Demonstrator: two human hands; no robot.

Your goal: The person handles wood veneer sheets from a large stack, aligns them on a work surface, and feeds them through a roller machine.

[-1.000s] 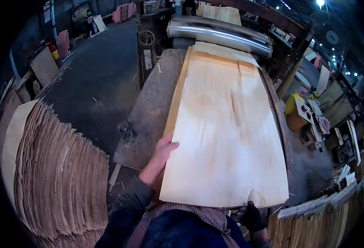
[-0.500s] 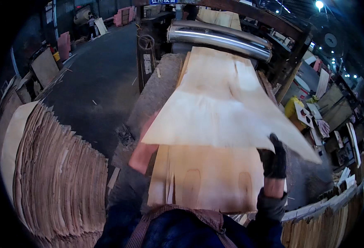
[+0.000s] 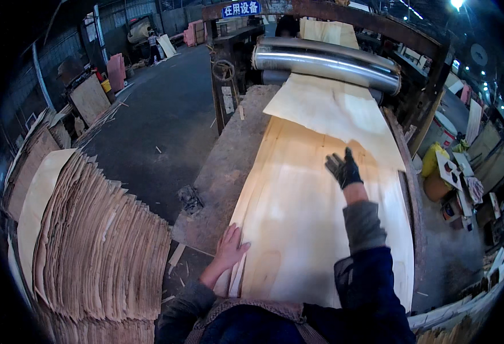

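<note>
A pale wood veneer sheet [image 3: 335, 106] lies with its far end at the metal rollers [image 3: 326, 64], its near edge slanting across the stack beneath. Under it, a stack of veneer sheets [image 3: 303, 229] reaches back toward me. My right hand [image 3: 343, 167], in a black glove, is just short of the upper sheet's near edge, fingers spread and holding nothing. My left hand [image 3: 230, 247], bare, rests at the stack's near left edge with its fingers stretched out and thumb apart.
A tall pile of veneer [image 3: 103, 246] stands at the left. The roller machine's rusty frame [image 3: 217, 97] rises ahead. Grey table surface [image 3: 229, 149] flanks the stack. Yellow bags [image 3: 433, 159] and boards are at the right; a person [image 3: 153, 47] stands far off at the left.
The upper veneer sheet has moved away from me toward the rollers. My right hand has let go of its near edge and reached forward. My left hand has come down to the stack's edge.
</note>
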